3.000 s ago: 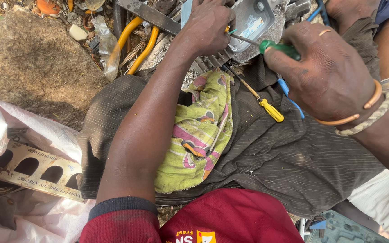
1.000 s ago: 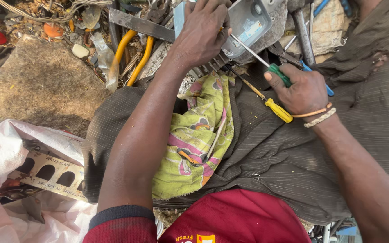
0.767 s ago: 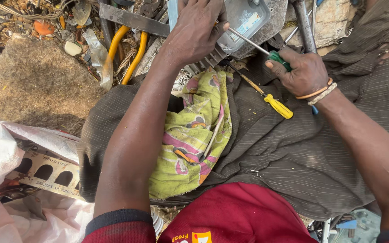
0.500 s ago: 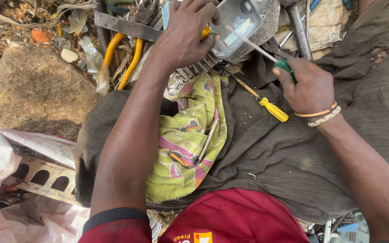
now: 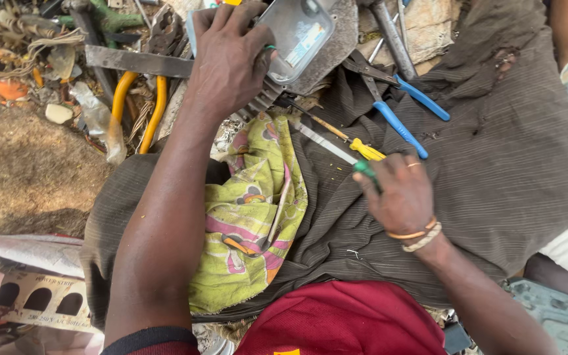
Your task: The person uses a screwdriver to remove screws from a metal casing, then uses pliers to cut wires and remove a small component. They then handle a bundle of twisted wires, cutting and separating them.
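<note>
My left hand [image 5: 228,59] grips a grey metal box with a clear window and cooling fins [image 5: 295,36] at the top of the view. My right hand [image 5: 399,194] holds a green-handled screwdriver [image 5: 336,153] low over the dark striped cloth [image 5: 481,171] on my lap, its blade pointing up-left and away from the box. A yellow-handled screwdriver [image 5: 363,148] lies on the cloth just beyond my right hand. Blue-handled pliers [image 5: 399,115] rest further up the cloth.
A green and pink patterned cloth [image 5: 251,217] lies between my arms. Yellow-handled cutters [image 5: 136,108], a flat metal bar [image 5: 139,62] and scrap sit at the upper left on the dirt. A white bag with a perforated metal piece [image 5: 34,306] is at the lower left.
My right hand has drawn the green-handled screwdriver away from the grey box and down onto my lap. My left hand still holds the box.
</note>
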